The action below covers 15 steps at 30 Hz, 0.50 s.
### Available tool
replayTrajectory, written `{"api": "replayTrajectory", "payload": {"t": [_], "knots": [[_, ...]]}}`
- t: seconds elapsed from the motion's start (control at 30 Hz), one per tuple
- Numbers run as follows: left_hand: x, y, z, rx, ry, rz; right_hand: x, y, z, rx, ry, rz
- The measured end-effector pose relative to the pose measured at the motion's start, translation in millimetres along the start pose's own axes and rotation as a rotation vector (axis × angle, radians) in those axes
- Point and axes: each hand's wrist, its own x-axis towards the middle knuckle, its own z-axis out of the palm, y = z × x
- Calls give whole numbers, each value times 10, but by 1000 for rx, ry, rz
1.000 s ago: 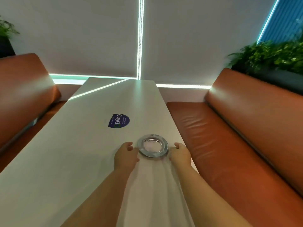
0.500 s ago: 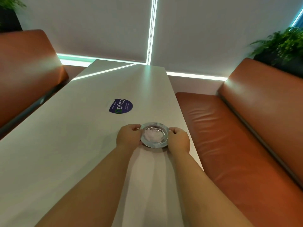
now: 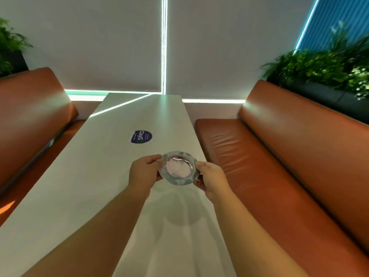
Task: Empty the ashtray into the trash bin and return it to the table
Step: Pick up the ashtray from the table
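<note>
A round shiny metal ashtray (image 3: 179,154) with a pale pinkish-white heap of ash in its bowl is held above the white table (image 3: 83,176), tilted slightly toward me, its shadow on the tabletop below. My left hand (image 3: 143,172) grips its left rim and my right hand (image 3: 209,176) grips its right rim, thumbs on top. No trash bin is in view.
A dark blue round sticker (image 3: 141,136) lies on the table beyond the ashtray. Orange-brown leather benches run along the left (image 3: 30,116) and right (image 3: 279,156) of the table. Green plants (image 3: 329,68) stand behind the right bench. Grey blinds close off the far end.
Both hands closed on the ashtray's rim and lifted it off the table toward me; it stood on the tabletop a second ago.
</note>
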Motion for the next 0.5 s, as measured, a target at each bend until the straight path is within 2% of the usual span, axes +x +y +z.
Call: {"api": "replayTrajectory", "payload": {"t": [0.3,0.5], "knots": [[-2210,183,-541,-15,-198,0,-2471,206,-462,72,72,-80],[-3411,-86,-711,37,-258,-45,-3632,566,-886,90,95,-66]]}}
